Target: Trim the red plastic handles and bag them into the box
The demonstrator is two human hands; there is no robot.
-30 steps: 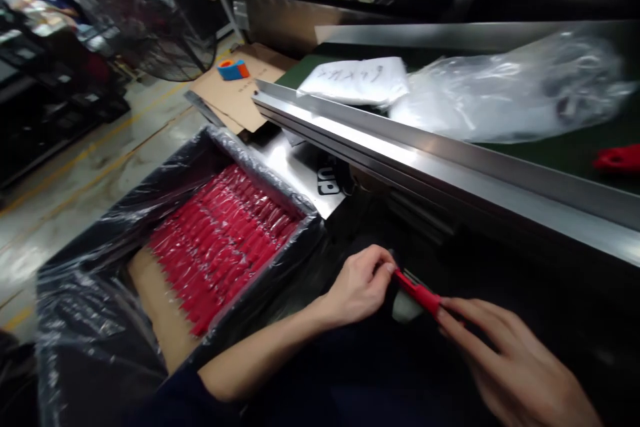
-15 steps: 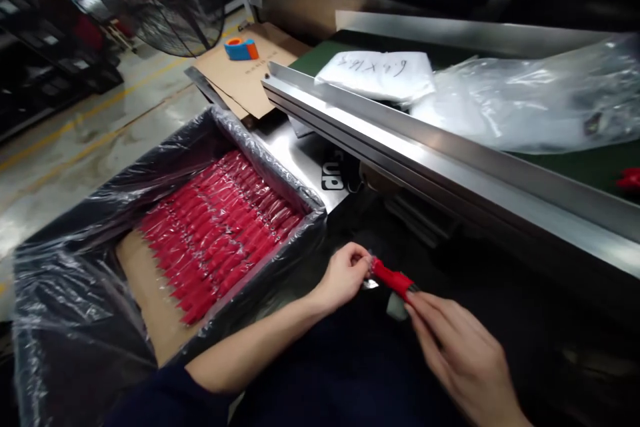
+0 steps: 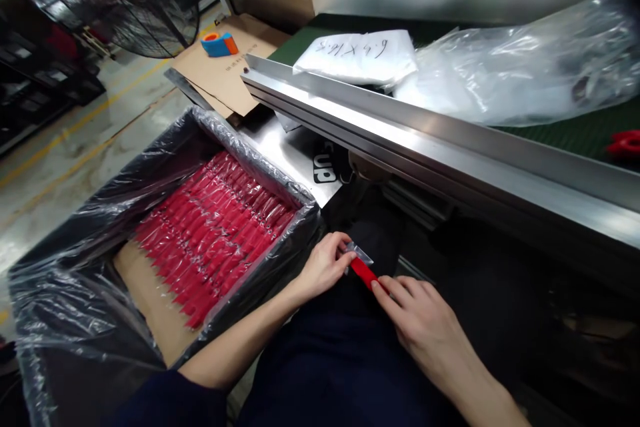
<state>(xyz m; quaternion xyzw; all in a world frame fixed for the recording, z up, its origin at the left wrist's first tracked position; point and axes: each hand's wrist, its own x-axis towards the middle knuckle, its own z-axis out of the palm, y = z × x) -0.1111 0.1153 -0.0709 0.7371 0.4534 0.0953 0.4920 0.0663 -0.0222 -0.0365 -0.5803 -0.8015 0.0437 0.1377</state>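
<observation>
A small red item [image 3: 364, 272] is held between my two hands in front of my lap. My left hand [image 3: 327, 265] pinches its far end together with a bit of clear plastic [image 3: 361, 253]. The fingers of my right hand [image 3: 417, 310] are closed round the near end and hide part of it. To the left, a box lined with dark plastic [image 3: 65, 320] holds rows of red items in clear wrapping [image 3: 220, 227], with bare cardboard showing at its near side.
A metal rail [image 3: 425, 140] borders a green conveyor [image 3: 545, 147], which carries a white packet [image 3: 357, 57], clear plastic bags [image 3: 505, 67] and a red piece [image 3: 625, 144]. A blue-orange tape dispenser [image 3: 220, 45] lies on cardboard. A fan [image 3: 150, 7] stands behind.
The view has shifted a little. My right hand has moved in closer to my left hand and covers more of the red item. More clear plastic shows beside my left fingers.
</observation>
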